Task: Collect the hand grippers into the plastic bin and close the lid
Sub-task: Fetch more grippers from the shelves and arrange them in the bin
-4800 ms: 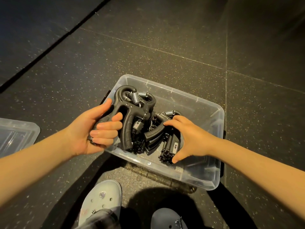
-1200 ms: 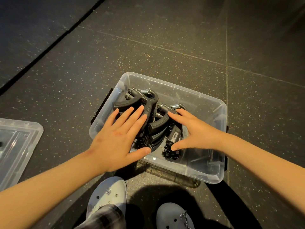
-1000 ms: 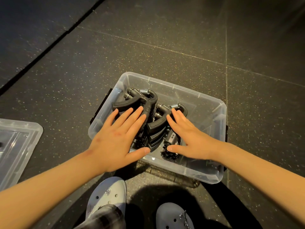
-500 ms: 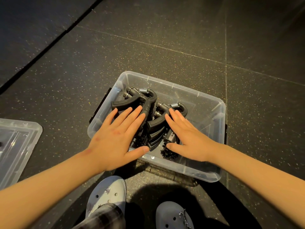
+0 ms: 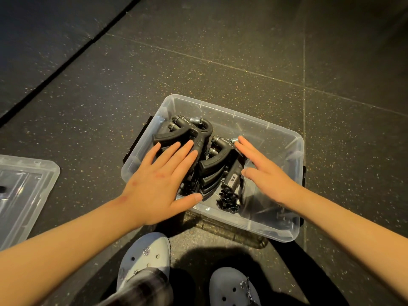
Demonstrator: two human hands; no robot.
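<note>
Task's things: black plastic hand grippers with steel springs (image 5: pixel 210 167) lie stacked in two rows inside the clear rectangular plastic bin (image 5: pixel 277 134). They are crowded toward its 9 o'clock end, spring heads pointing to 12 o'clock.
Left hand: the left hand (image 5: pixel 159 184) lies flat, palm down on the 9 o'clock row, fingers straight and slightly fanned. It grips nothing.
Right hand: the right hand (image 5: pixel 265 173) is also flat, fingers straight and together, set along the 3 o'clock side of the other row with its fingertips by a spring. It holds nothing.
Lid: the clear plastic lid (image 5: pixel 22 191) rests on the dark speckled floor (image 5: pixel 198 62) at 9 o'clock from the bin, well apart and partly out of frame.
Step in hand: as I judge it, settling the pile so that it sits below the rim.
Doing it well: press evenly with flat palms rather than fingertips and draw the two rows snug together. Check that no handle or spring head stands above the rim, or the lid will likely not seat.
Risk: the light bin may slide on the floor under a sideways push.
</note>
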